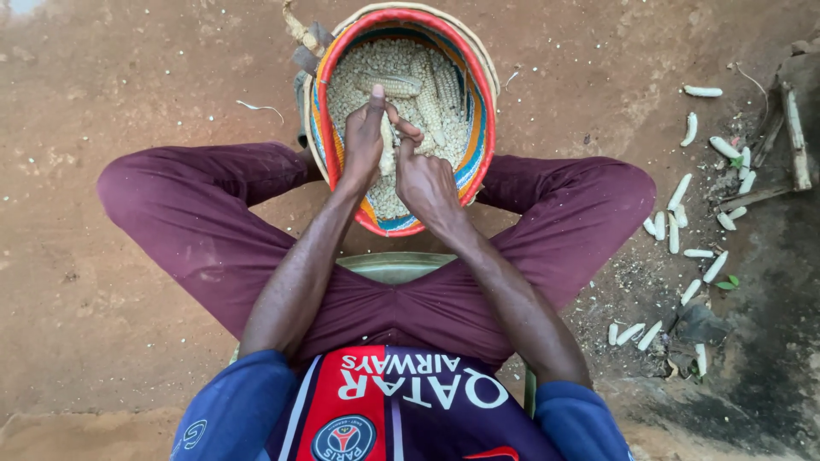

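Note:
A pale corn cob stands upright between both my hands, over a round woven basket with red, orange and blue bands. My left hand is wrapped around the cob's left side, thumb pointing away from me. My right hand grips it from the right, fingers bent over the top. The basket holds loose white kernels and two or three whole ears of corn. It rests on the ground between my knees.
I sit low on a green stool, legs in maroon trousers spread wide on bare reddish earth. Several stripped white cobs lie scattered on the ground to the right, beside wood scraps and dark debris.

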